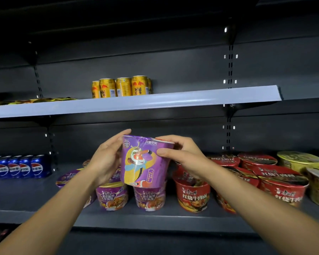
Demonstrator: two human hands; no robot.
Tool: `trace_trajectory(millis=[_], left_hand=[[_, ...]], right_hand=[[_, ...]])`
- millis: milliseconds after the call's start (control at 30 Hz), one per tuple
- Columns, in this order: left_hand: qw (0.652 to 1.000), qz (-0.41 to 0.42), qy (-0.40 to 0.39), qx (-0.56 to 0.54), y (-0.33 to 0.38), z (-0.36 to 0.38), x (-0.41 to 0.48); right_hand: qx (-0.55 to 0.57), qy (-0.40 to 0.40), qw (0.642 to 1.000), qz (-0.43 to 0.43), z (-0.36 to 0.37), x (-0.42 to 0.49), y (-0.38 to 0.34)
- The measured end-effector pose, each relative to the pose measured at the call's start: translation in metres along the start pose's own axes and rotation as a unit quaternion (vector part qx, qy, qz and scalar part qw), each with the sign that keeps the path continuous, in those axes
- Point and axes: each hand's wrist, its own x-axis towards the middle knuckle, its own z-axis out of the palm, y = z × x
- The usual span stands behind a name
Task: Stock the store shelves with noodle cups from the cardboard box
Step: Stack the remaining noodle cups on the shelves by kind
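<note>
Blue cola cans [17,167] lined up at the far left of the lower shelf [35,197], not part of the job. Next over, left hand [104,159] laid against the left side of a purple noodle cup [145,162], fingers mostly straight, more propping than gripping. Cup itself upright, up in the air just above two matching purple cups [111,196] standing at the shelf front, more of the same behind. Right hand [180,153] clamped on the cup's top right, thumb on the front wall, fingers curled over the rim. Further right, red noodle bowls [192,195] crowded in a few rows, then yellow bowls [300,161] at the edge. Up top, gold cans [122,86] on the upper shelf [191,99]. Looks like the placing step, midway: cup brought to its own flavour group, not yet set down. Next move probably lowering it onto the lids below or slotting it into a gap, kept level and centred to avoid a wobbly stack or bumping the front pair off the lip. Can't see the cardboard box anywhere, so no clue about the number left. Depth of the purple rows hard to judge, hands and cup blocking the back. Yellow bowls cut off at the right edge, bottom-left corner too dark to make out.
</note>
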Motion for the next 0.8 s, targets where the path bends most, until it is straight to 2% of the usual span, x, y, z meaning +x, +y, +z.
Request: trace_trajectory(millis=[133,267,467,600,733,800], left_hand=[[0.998,-0.006,0.060,0.035,-0.014,-0.016,0.042],[0.992,0.001,0.105,0.068,-0.023,-0.028,0.073],[0.982,0.031,0.034,0.182,-0.037,-0.049,0.100],[0.946,0.082,0.000,0.313,-0.039,-0.045,0.102],[0.950,0.096,-0.013,0.297,-0.041,-0.052,0.109],[0.960,0.091,-0.017,0.264,-0.042,-0.060,0.113]], right_hand=[[-0.106,0.033,0.994,0.001,0.015,0.043,0.020],[-0.236,0.070,0.969,0.002,0.034,0.074,0.031],[-0.376,0.117,0.919,0.038,0.056,0.113,0.042],[-0.478,0.121,0.869,0.031,0.068,0.125,0.048],[-0.540,0.094,0.836,0.023,0.070,0.135,0.052],[-0.542,0.066,0.838,0.020,0.064,0.139,0.052]])
